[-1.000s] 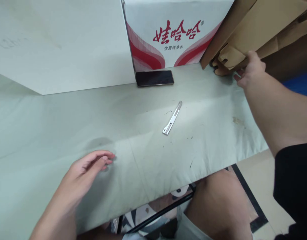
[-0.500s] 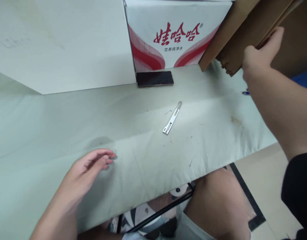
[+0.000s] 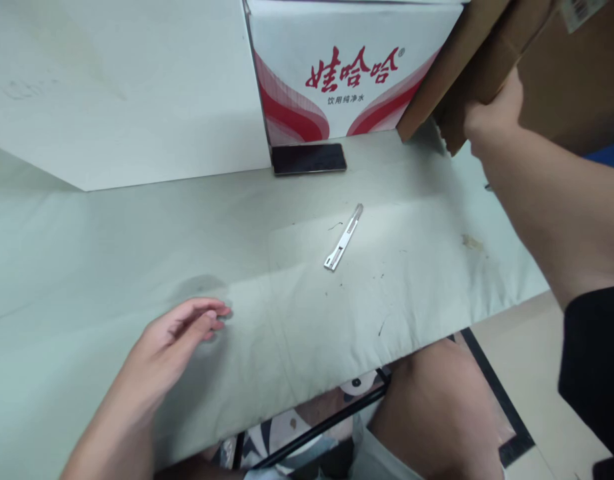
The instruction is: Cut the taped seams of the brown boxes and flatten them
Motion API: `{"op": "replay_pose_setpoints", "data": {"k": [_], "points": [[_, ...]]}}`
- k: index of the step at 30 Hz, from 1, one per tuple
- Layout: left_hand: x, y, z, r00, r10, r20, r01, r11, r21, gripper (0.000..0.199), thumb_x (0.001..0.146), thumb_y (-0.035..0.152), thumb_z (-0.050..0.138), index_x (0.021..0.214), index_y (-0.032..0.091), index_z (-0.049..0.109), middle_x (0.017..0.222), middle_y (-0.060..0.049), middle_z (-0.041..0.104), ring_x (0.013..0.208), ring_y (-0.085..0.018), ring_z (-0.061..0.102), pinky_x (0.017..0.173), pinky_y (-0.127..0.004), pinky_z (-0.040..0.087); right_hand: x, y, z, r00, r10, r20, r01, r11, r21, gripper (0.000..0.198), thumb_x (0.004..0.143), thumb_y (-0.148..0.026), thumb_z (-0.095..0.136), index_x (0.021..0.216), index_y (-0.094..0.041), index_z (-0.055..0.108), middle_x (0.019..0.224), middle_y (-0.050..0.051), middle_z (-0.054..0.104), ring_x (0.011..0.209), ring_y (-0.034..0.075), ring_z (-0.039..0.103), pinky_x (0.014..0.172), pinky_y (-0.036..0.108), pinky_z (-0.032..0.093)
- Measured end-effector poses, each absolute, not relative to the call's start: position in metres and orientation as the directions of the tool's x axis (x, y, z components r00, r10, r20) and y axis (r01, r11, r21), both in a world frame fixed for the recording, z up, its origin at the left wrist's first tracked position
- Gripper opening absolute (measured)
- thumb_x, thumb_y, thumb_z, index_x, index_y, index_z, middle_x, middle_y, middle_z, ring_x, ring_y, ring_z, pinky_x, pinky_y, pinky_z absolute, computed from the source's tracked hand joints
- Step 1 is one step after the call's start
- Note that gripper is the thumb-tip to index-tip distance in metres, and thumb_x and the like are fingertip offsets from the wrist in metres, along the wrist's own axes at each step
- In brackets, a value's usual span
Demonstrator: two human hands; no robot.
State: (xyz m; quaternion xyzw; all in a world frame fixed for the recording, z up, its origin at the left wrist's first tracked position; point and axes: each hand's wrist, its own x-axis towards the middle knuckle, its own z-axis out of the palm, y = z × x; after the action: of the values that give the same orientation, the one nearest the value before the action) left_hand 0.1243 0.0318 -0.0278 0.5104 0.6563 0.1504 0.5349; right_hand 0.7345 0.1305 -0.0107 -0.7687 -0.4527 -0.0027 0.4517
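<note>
At the upper right my right hand [image 3: 497,113] grips a brown cardboard box [image 3: 479,73]; its fingers are mostly hidden against the cardboard. My left hand [image 3: 187,327] hovers over or rests lightly on the pale green tablecloth [image 3: 267,360]. Its fingers are loosely stretched, the thumb lies close to them, and nothing is held. Between the two hands a slim silver utility knife [image 3: 343,238] lies slanted on the cloth, touched by neither.
A dark phone [image 3: 309,159] lies in front of a white and red water carton [image 3: 357,73]. To its left stands a large white panel or box [image 3: 127,93]. A blue item [image 3: 609,157] shows at the right edge. The table's front edge runs above my knee [image 3: 437,400].
My right hand has moved slightly left and down along the cardboard, which has shifted too, baring a barcode label at the top right. The left hand stays still.
</note>
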Motion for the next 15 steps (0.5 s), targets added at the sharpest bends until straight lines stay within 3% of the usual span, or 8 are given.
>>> {"op": "replay_pose_setpoints", "data": {"k": [2, 6, 9, 12, 15], "points": [[0.124, 0.032, -0.028, 0.103, 0.833, -0.544, 0.511, 0.425, 0.747, 0.050, 0.060, 0.062, 0.078, 0.091, 0.022, 0.075, 0.103, -0.009, 0.079, 0.089, -0.024, 0.070, 0.079, -0.033, 0.057, 0.725, 0.131, -0.006, 0.661, 0.630, 0.408, 0.666, -0.241, -0.706, 0.075, 0.084, 0.002, 0.055, 0.152, -0.027, 0.041, 0.155, 0.002, 0.055, 0.144, 0.017, 0.050, 0.130, 0.040, 0.034], [0.121, 0.030, -0.029, 0.106, 0.839, -0.534, 0.516, 0.412, 0.751, 0.048, 0.062, 0.061, 0.077, 0.090, 0.023, 0.075, 0.102, -0.009, 0.079, 0.088, -0.024, 0.070, 0.078, -0.034, 0.057, 0.709, 0.131, -0.009, 0.709, 0.635, 0.306, 0.609, -0.334, -0.719, 0.068, 0.084, 0.005, 0.055, 0.146, -0.022, 0.052, 0.144, 0.004, 0.066, 0.132, 0.021, 0.062, 0.119, 0.045, 0.047], [0.119, 0.030, -0.031, 0.119, 0.844, -0.522, 0.526, 0.393, 0.755, 0.047, 0.064, 0.061, 0.076, 0.091, 0.023, 0.075, 0.103, -0.009, 0.079, 0.088, -0.024, 0.070, 0.078, -0.034, 0.056, 0.706, 0.128, -0.014, 0.694, 0.673, 0.255, 0.605, -0.354, -0.714, 0.079, 0.084, 0.006, 0.055, 0.155, -0.025, 0.043, 0.149, 0.005, 0.061, 0.136, 0.021, 0.059, 0.120, 0.045, 0.044], [0.118, 0.031, -0.033, 0.132, 0.846, -0.516, 0.530, 0.379, 0.759, 0.047, 0.066, 0.062, 0.076, 0.092, 0.023, 0.075, 0.105, -0.009, 0.079, 0.089, -0.024, 0.070, 0.078, -0.034, 0.057, 0.707, 0.122, -0.019, 0.693, 0.692, 0.202, 0.578, -0.366, -0.729, 0.100, 0.075, 0.009, 0.063, 0.162, -0.028, 0.030, 0.153, 0.005, 0.058, 0.140, 0.021, 0.055, 0.119, 0.043, 0.044], [0.119, 0.031, -0.034, 0.140, 0.848, -0.512, 0.522, 0.376, 0.766, 0.048, 0.067, 0.063, 0.075, 0.093, 0.023, 0.075, 0.105, -0.009, 0.079, 0.089, -0.025, 0.070, 0.078, -0.033, 0.057, 0.707, 0.113, -0.026, 0.728, 0.661, 0.183, 0.546, -0.397, -0.738, 0.108, 0.069, 0.005, 0.072, 0.162, -0.025, 0.028, 0.153, 0.007, 0.058, 0.138, 0.023, 0.055, 0.114, 0.042, 0.047]]}}
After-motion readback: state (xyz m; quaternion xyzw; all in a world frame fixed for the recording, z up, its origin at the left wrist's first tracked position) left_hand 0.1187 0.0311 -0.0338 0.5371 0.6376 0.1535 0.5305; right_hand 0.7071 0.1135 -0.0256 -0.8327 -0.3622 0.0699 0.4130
